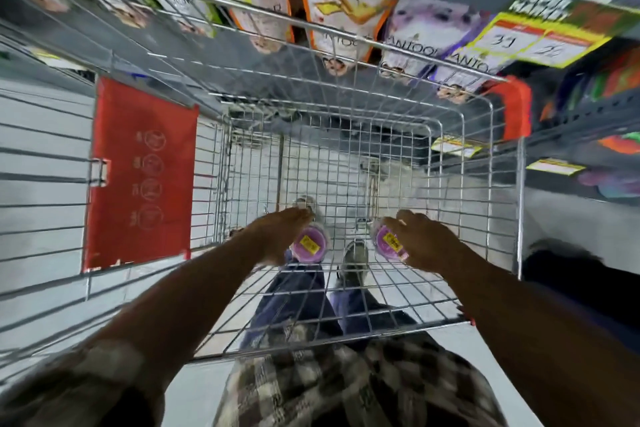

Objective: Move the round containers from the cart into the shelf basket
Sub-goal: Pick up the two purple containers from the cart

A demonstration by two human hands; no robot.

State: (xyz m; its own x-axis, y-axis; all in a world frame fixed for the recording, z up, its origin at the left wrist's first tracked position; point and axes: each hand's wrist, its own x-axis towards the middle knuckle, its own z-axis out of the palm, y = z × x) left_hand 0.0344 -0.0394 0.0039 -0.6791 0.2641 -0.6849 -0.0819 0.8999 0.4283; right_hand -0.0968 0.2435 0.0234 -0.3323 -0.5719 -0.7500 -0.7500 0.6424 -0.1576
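Down inside the wire cart [460, 156], head view: both hands reach in, each closed round a purple round container. Left hand [280, 236] wraps the left container [309, 244] from above; only its lid with a yellow sticker shows, the body covered by fingers. Right hand [424, 241] grips the right container [389, 241] by its side; sticker print unreadable. Both containers are low in the cart, well apart from each other; whether they rest on the mesh floor or are lifted cannot be told. Red child-seat flap [142, 173] at left, icons too faint to read. Snack bags [343, 10] on the shelf beyond are blurred, labels partly cut off. Price tags [533, 42] smeared. Legs and shoes show through the mesh. Shelf basket not identifiable.
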